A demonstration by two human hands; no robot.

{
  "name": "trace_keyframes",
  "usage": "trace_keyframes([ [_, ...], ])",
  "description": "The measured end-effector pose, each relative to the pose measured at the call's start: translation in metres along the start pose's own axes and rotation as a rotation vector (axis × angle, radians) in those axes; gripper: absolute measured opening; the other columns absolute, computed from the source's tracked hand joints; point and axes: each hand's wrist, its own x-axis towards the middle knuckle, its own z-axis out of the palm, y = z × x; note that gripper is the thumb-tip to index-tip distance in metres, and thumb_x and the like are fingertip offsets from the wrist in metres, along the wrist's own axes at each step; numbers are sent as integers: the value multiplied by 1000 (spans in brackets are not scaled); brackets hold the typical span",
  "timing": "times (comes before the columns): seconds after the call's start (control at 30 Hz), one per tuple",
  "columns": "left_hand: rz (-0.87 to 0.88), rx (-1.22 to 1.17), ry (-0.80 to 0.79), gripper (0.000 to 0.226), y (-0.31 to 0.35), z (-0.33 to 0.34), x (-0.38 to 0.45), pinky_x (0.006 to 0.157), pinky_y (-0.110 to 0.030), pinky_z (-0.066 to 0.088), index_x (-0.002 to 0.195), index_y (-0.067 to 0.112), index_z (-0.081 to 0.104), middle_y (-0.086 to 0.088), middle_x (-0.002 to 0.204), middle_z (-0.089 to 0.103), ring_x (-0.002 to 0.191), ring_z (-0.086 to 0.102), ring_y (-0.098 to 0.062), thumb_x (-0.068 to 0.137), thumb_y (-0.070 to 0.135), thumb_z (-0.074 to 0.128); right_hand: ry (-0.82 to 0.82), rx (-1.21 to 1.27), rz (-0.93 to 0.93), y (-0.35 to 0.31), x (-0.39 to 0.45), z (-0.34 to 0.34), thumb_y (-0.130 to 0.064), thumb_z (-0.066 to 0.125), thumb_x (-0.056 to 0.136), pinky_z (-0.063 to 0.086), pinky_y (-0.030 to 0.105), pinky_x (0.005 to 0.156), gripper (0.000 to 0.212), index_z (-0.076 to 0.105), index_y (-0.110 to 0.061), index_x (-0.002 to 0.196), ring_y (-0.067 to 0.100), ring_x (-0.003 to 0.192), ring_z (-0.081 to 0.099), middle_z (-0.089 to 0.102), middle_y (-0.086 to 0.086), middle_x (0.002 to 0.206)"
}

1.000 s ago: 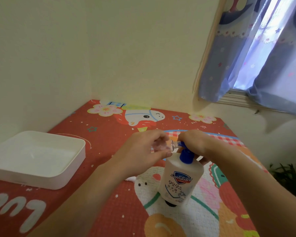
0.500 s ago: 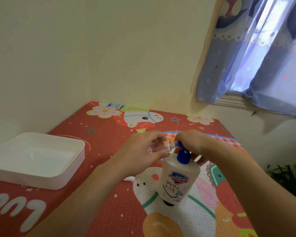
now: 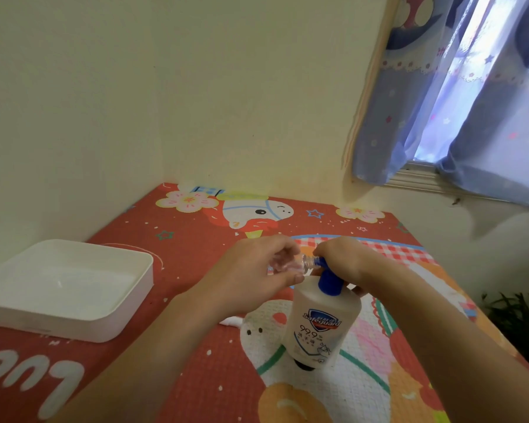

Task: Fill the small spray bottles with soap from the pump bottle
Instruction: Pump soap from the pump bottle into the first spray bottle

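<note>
Head view, step: the filling is under way, by my reading. The small spray bottle (image 3: 283, 264), clear and uncapped, lies almost sideways with its threaded neck right at the spout of the pump bottle (image 3: 319, 322).
Head view, left hand: the left hand (image 3: 257, 276) curls its fingers around the small spray bottle and holds it up at the nozzle.
Head view, right hand: the right hand (image 3: 339, 259) rests on top of the blue pump head (image 3: 329, 277), fingers bent over it, likely pressing; how hard, I cannot tell.
Head view, done so far: whether any soap has gone in is not visible; the little bottle looks clear.
Head view, left to do: pump until full, then close it. A small white piece (image 3: 231, 321) on the mat (image 3: 196, 239) under the left wrist may be its cap; too small to be sure.
Head view, where things stand: the pump bottle stands upright on the mat, between the forearms.
Head view, counts: one pump bottle, one small spray bottle in sight, one white tray (image 3: 74, 323) well to the left, apparently holding nothing, two hands.
</note>
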Motion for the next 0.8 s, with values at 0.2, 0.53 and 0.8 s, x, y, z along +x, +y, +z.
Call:
trace_keyframes([
  [0.2,-14,-34,-11,31,-3,5,-1,88,-32,52,113,25,64,15,102,69,96,64,-1,85,33,74,41,-103,-54,6,12,7,-6,42,98,47,35,85,11,49,-12,92,21,85,47,51,7,94],
  [0.53,-8,-66,19,30,0,2,0,88,-35,53,111,28,63,14,100,69,95,64,-2,85,36,73,-144,194,150,-3,-7,-14,-32,37,98,55,39,80,41,66,-4,95,30,84,64,69,12,106],
  [0.8,-5,-54,14,29,3,-2,2,88,-30,52,111,26,64,14,100,69,94,63,0,84,34,74,-152,229,158,-2,-8,-14,-31,36,96,55,43,81,39,67,-7,98,34,96,68,69,14,109],
])
